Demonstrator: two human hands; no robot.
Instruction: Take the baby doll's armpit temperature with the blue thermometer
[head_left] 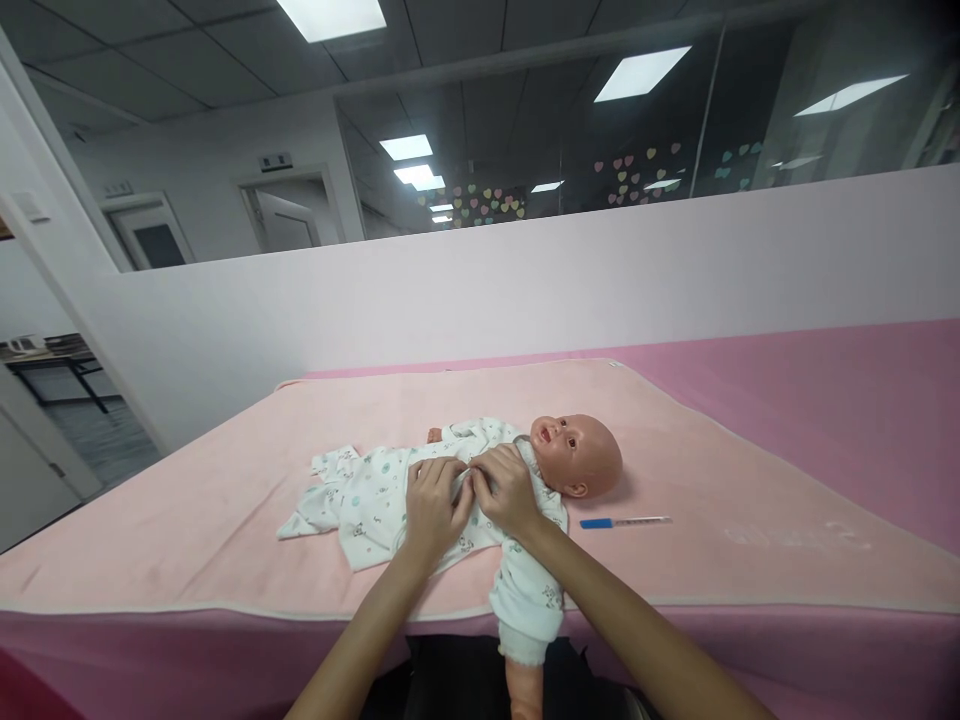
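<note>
A baby doll point(589, 455) lies on its back on a peach blanket point(225, 500), its head to the right. White printed baby clothes point(371, 510) cover its body and legs, and one of its arms hangs over the table's front edge. On the doll's chest, my left hand point(436, 505) has its fingers closed on the front of the clothes. Right beside it, my right hand point(506, 490) pinches the same cloth near the collar. The fingertips of both hands nearly meet; any fastener between them is too small to make out.
A thermometer with a blue end point(598, 523) lies on the blanket right of the doll's shoulder. Pink cloth point(825, 400) shows beyond the blanket. A low white wall point(480, 300) with glass above stands behind the table.
</note>
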